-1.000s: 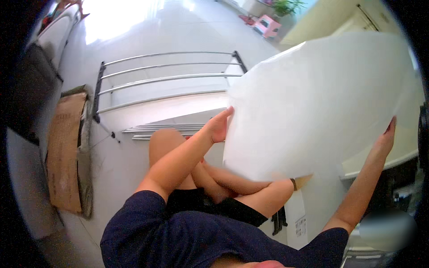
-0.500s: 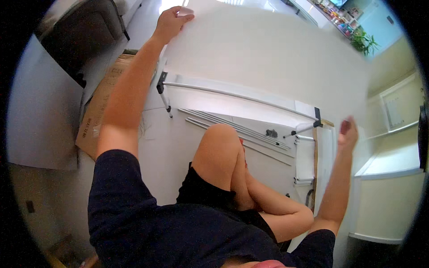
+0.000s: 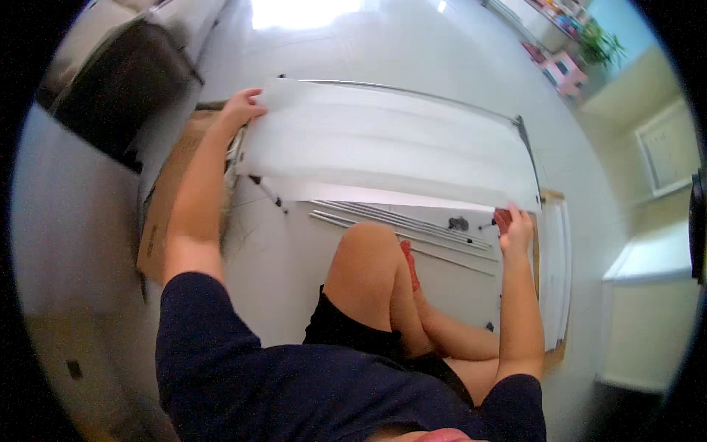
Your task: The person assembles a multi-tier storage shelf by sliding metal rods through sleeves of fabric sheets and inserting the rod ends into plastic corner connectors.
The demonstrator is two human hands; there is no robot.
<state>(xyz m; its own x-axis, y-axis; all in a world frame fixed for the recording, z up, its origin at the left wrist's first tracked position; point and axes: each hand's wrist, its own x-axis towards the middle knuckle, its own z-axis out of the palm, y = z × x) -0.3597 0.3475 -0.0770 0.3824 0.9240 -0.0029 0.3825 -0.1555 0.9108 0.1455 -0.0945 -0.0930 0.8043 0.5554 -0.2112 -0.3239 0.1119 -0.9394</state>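
A thin white sheet (image 3: 390,140) stretches between my hands and lies low over a metal tube frame (image 3: 412,92) with dark corner pieces. My left hand (image 3: 243,108) pinches the sheet at its far left corner. At the near right corner, the fingers of my right hand (image 3: 517,230) are closed on the sheet's edge. Most of the frame is hidden under the sheet; its far bar and right side show, and a short leg (image 3: 269,195) sticks out at the near left. Several silver tubes (image 3: 398,225) lie on the floor between the frame and my bent leg.
Small dark parts (image 3: 458,223) lie beside the tubes. Opened cardboard (image 3: 169,199) is at the left, with a dark chair (image 3: 118,85) behind it. White panels edged with cardboard (image 3: 557,272) lie at the right. Farther off are a pink-and-white stool (image 3: 565,74) and a plant (image 3: 600,43).
The white sheet has come down from a raised position onto the frame. My left hand has moved down and nearer; my right hand has moved inward to the sheet's near right corner.
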